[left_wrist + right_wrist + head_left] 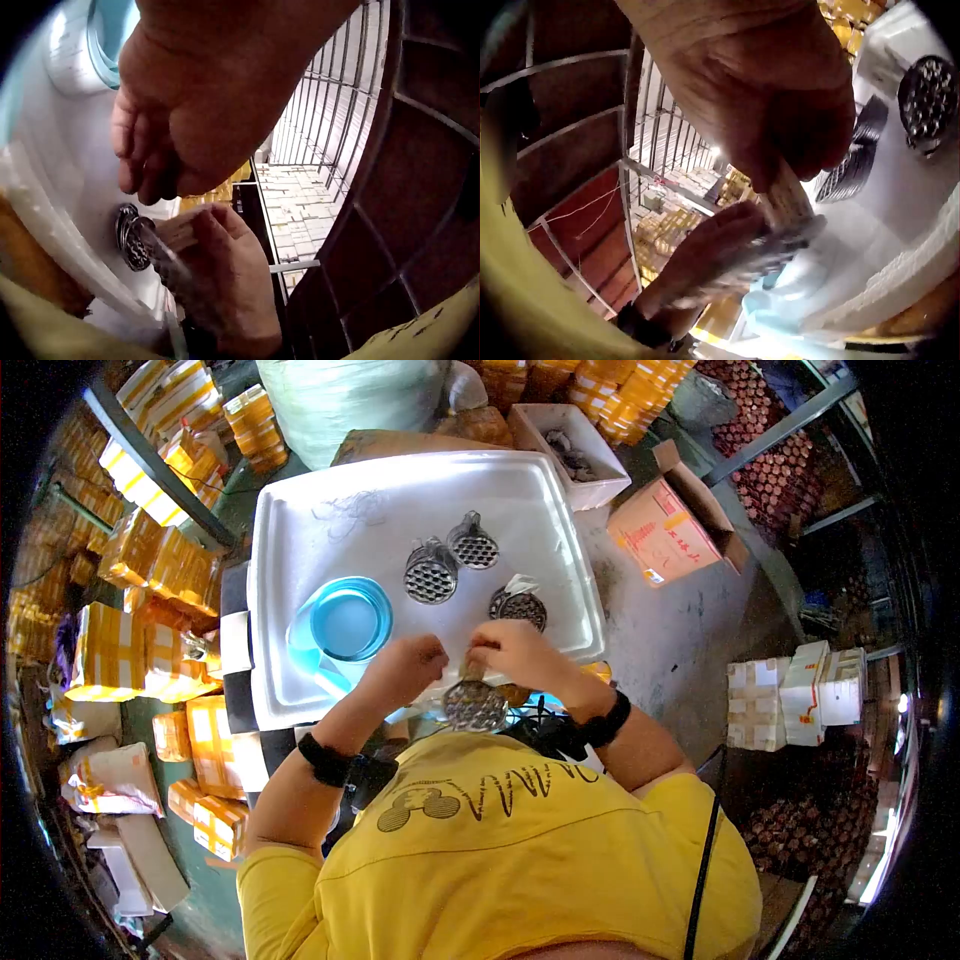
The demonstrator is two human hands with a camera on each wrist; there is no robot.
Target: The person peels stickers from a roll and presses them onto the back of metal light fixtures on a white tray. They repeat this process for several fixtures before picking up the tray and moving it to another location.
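Note:
My right hand (520, 652) pinches a tan strip (786, 196) above the front edge of the white tray (262, 650). Below that strip hangs a round, dimpled metal piece (475, 705), close in front of the yellow shirt; it is blurred in both wrist views. Just to the left, my left hand (403, 672) hovers with its fingers curled in toward the palm, and nothing shows between them. On the tray beyond the hands stand two stacks of similar metal pieces (431, 572), (474, 542). Another dimpled piece (520, 606) with a pale tag lies near the right hand.
A light-blue round tub (350, 620) stands on the tray's left side. Thin dark strands (352, 508) lie at its back left. Behind is a white foam box (582, 482), with an open cardboard box (668, 525) to the right. Yellow-taped cartons (108, 650) are piled at left.

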